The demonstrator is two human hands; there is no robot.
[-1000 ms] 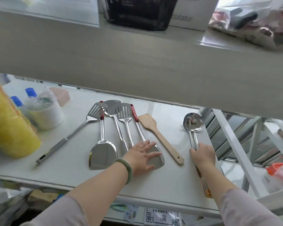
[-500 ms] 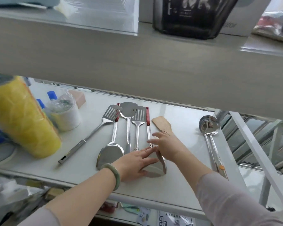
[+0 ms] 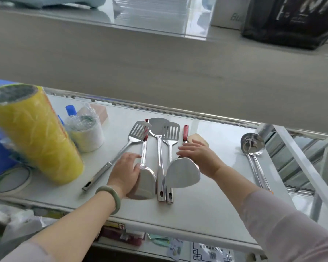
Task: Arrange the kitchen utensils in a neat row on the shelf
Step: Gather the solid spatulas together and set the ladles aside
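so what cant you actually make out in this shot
- Wooden spatula, head view: only its blade tip shows; the right hand covers the rest.
- Left red-handled turner: the left hand hides its blade's left edge.
- Ladles: handle ends vanish behind the right sleeve.
- Black bag: print blurred, cut off by the top edge.

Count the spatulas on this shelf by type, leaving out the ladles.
Slotted steel spatulas: 2
Solid all-steel spatula: 1
Red-handled solid turners: 2
Wooden spatula, mostly hidden under the right hand: 1
Total: 6
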